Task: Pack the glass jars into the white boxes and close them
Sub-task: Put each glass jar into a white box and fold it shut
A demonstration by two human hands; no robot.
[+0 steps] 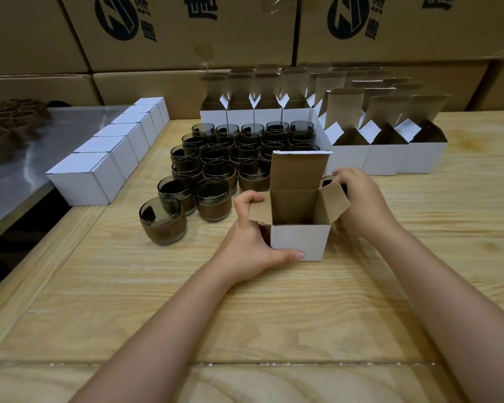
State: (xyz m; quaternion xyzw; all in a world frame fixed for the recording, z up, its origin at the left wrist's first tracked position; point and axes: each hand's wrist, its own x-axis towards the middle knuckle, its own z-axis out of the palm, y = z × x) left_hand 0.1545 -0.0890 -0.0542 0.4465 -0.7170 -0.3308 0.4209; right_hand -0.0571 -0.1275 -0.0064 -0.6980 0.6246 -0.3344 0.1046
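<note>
Several closed white boxes [85, 181] at left; many glass jars [216, 158] unpacked on surface [274, 315]. Open box [300, 242] empty, gripped by left hand [250, 242]; right hand [361, 199] apparently holding jar [328, 180] just beside flap. Bulk of packing left.

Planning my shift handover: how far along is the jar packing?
Done: a row of closed white boxes at the left. In hand: the left hand grips an open box, no jar showing inside; the right hand appears to hold a jar behind its right flap. Left: a cluster of unpacked jars and open boxes behind.
</note>
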